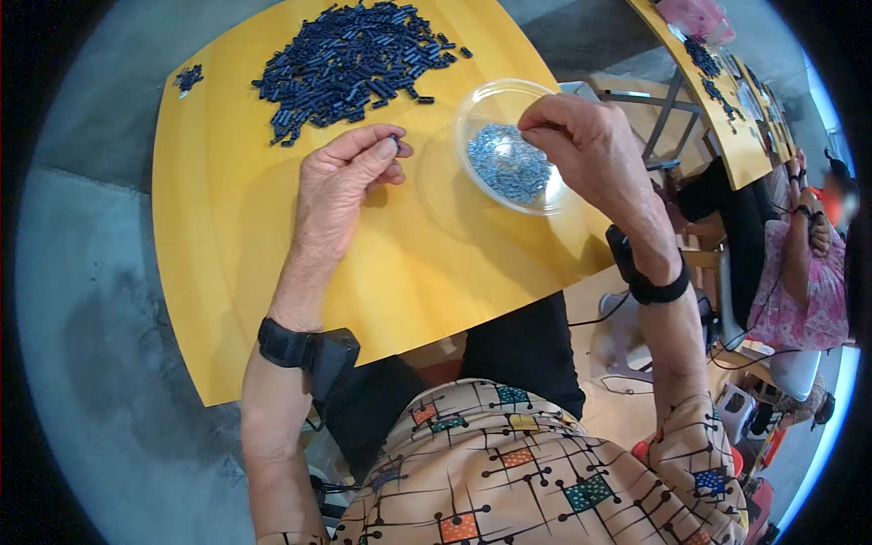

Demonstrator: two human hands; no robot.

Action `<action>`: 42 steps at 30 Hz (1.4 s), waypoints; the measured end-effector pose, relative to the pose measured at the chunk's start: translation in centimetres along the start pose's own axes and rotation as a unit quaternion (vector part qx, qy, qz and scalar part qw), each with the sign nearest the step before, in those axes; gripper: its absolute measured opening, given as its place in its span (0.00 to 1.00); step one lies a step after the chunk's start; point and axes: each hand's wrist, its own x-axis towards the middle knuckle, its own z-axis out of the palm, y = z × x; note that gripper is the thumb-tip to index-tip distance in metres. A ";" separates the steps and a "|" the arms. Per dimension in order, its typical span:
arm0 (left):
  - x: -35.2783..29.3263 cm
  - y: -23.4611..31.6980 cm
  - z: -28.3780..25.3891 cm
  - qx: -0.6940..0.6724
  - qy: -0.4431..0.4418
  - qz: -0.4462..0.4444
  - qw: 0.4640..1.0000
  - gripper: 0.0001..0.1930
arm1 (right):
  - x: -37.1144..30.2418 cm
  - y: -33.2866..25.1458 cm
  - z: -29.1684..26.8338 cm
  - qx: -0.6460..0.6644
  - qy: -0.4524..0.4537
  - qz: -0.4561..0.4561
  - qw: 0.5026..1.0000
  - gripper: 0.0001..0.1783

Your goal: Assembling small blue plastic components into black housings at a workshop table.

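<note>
Left hand [350, 173] pinching small dark piece [397, 140]; right hand [581, 141] pinched closed over clear tub [495, 102], cannot tell if holding anything.

Soft, fairly bright light covers the yellow surface [427, 309] at the frame's centre, with faint, diffuse shadows beside the left hand [350, 168] and below the clear plastic tub [472, 186]. The tub's lower right catches a whitish glare. Grey concrete [82, 272] at the left looks dimmer, while a pale blue strip [841, 400] glows along the right rim. Fisheye distortion bows straight edges, and black fills the corners. Detail softens around the seated person [799, 282] at the right.
</note>
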 end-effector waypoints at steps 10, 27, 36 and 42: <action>-0.7 0.8 0.6 -0.037 -0.030 0.007 0.999 0.11 | -0.1 -2.3 -0.8 0.205 -0.040 0.133 0.969 0.05; 1.7 0.2 -1.6 0.531 0.160 0.286 0.781 0.05 | -0.7 -2.4 -0.7 0.208 0.000 0.125 0.970 0.04; 1.4 2.5 -5.2 0.492 0.244 0.209 0.809 0.06 | -2.0 -2.2 -1.5 0.238 0.014 0.144 0.960 0.05; 1.3 5.1 -9.1 0.520 0.313 0.230 0.761 0.07 | -2.8 -1.9 -1.9 0.296 0.016 0.160 0.941 0.07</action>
